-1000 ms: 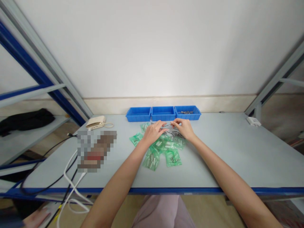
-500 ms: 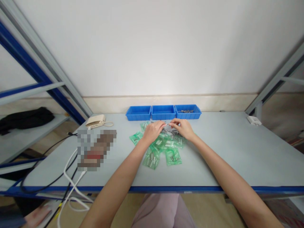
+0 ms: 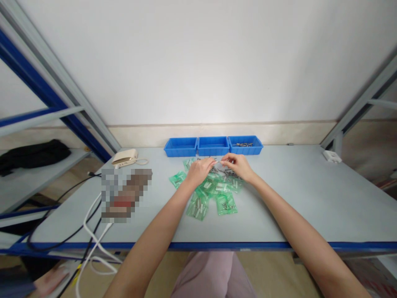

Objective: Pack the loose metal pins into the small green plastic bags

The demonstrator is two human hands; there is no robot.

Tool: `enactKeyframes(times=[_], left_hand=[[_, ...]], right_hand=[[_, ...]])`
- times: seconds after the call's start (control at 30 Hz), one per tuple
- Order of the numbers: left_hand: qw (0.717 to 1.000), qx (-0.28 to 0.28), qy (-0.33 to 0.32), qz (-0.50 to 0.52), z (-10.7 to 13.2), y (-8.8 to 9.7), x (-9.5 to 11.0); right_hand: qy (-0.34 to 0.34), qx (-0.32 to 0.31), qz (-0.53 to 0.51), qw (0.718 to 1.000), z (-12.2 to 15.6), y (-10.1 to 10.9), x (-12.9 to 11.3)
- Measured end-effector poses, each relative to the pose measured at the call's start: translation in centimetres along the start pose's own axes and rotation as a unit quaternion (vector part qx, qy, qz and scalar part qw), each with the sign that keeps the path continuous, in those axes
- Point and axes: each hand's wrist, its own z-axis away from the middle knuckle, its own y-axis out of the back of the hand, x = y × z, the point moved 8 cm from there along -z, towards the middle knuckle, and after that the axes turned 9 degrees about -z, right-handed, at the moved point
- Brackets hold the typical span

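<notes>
Working over a spread of green bags on the tabletop, the left hand and right hand are held close together above loose pins. The fingers of both hands are curled inward, with the tips nearly meeting; whether a pin is pinched cannot be told. Several bags are seen to remain filled, while a small batch of pins has been placed in the rightmost of three blue trays.
</notes>
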Motion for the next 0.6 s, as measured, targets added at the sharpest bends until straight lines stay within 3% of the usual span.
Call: enactKeyframes(times=[0.6], left_hand=[[1.000, -0.003, 0.010, 0.014, 0.00, 0.06, 0.09]], right_hand=[[0.001, -0.012, 0.064, 0.998, 0.20, -0.04, -0.60]])
